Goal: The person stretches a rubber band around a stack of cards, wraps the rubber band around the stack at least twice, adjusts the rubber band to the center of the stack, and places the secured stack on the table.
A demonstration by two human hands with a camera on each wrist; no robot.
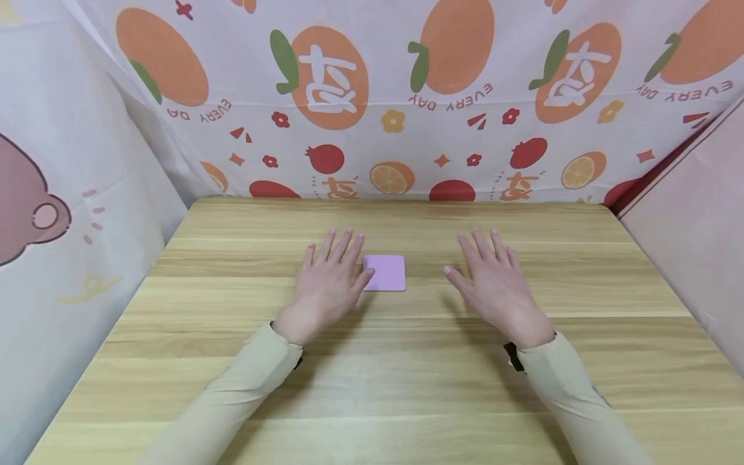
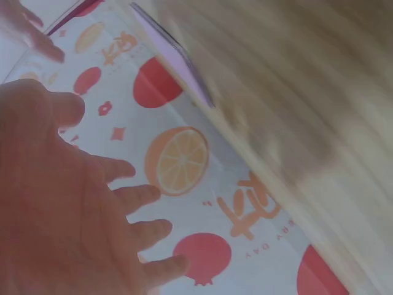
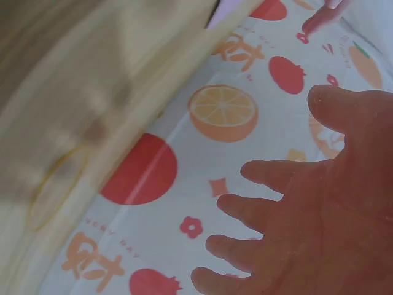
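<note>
Purple card (image 1: 388,274) just lying flat on a wood-grain tabletop (image 1: 372,387), fruit-print cloth (image 1: 378,64) behind. Left hand (image 1: 323,285) and right hand (image 1: 500,285) are well apart, fingers spread, left thumb (image 1: 361,281) overlapping the card's edge in the head view.

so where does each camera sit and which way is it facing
Head: worn on the head, facing forward and down at the wooden table, purple square and fruit-print cloth; left hand, right hand and both sleeves show.
Left wrist: on that wrist, facing past the left palm toward the cloth; part of the right hand shows top left.
Right wrist: on that wrist, facing past the right palm toward the cloth; left fingertips show top right.
Shared: both wrist views catch the purple square.
</note>
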